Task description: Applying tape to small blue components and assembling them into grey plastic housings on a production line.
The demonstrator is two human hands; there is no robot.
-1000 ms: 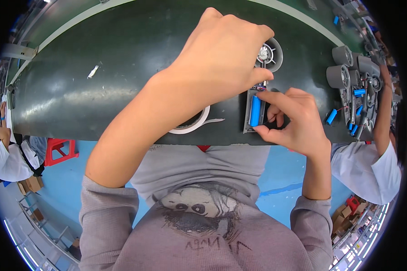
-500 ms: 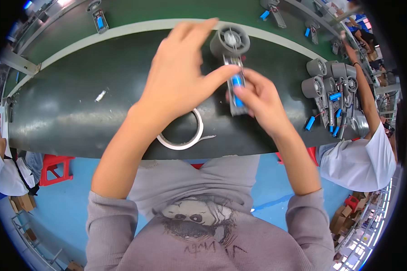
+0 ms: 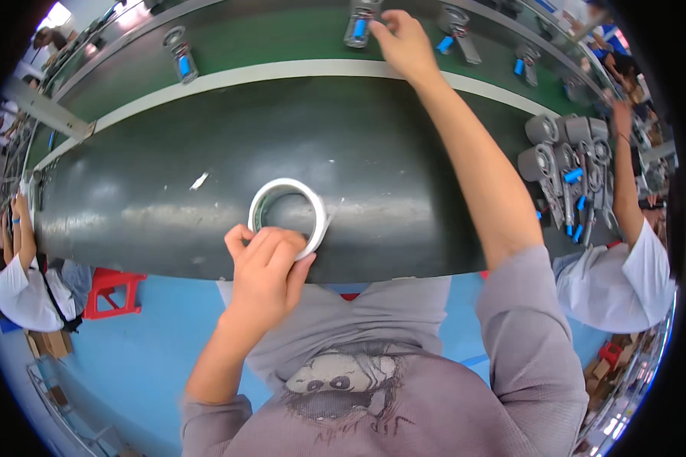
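Over on the left, a co-worker in a white shirt [image 3: 19, 286] sits by the end of the tabletop [image 3: 389, 152]. A fan [image 3: 179, 53] with a blue battery lies on the green strip [image 3: 274, 38] beyond the pale edging, and nearer in, a white scrap [image 3: 199, 181] rests on the dark surface.

Next comes the first real change. Half a second ago the left hand [image 3: 267, 263] was up by the fan being handled; now it is down near the close edge, its fingers hooked into the ring of a roll of tape [image 3: 318, 209] and its thumb against the outside, pinching the rim. Earlier that roll lay untouched. I can't tell whether it has been lifted clear; its loose end sticks out at the right.

Further right, the middle of the tabletop where the handled fan was is bare. A grey fan [image 3: 362, 15] with a blue battery now lies across on the green strip, where none showed a moment ago, most likely the same one. The right hand [image 3: 408, 46] reaches out to it, thumb and fingers spread, the thumb right by its edge; whether they touch I can't tell. I'd judge the close two-handed handling of that fan finished.

Past it lie two more fans [image 3: 461, 34], then a heap of fans [image 3: 564, 156] on the tabletop, with another co-worker's arm [image 3: 629, 175] alongside.
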